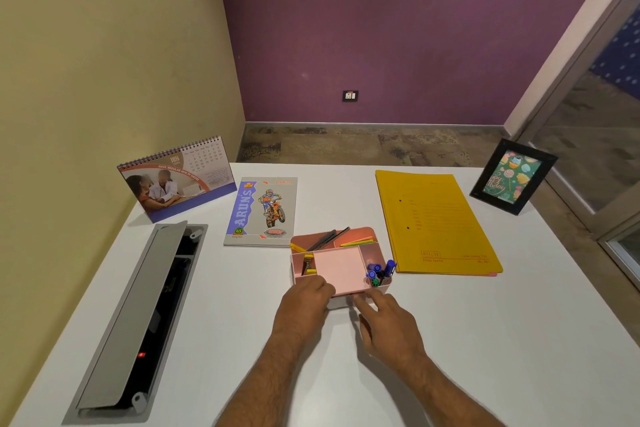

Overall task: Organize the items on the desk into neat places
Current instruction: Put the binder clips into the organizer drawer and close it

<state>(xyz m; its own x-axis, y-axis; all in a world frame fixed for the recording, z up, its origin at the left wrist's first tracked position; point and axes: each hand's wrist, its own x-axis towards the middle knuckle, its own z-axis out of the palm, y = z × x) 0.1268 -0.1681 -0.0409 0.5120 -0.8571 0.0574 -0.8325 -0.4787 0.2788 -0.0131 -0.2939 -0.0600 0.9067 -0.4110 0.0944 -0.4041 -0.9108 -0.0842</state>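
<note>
A pink desk organizer (341,269) sits at the middle of the white desk (485,340). It holds pens and pencils at the back, yellow clips on the left and blue-capped markers (381,272) on the right. My left hand (304,305) rests curled on its front left corner. My right hand (388,322) touches its front edge with the fingers spread. A notebook with a motorbike cover (261,211) lies behind and to the left of the organizer. Yellow file folders (433,222) lie to its right.
A desk calendar (178,177) stands at the back left. A black picture frame (512,177) stands at the back right corner. An open grey cable tray (138,315) runs along the left side. Desk edges are close at the right and back.
</note>
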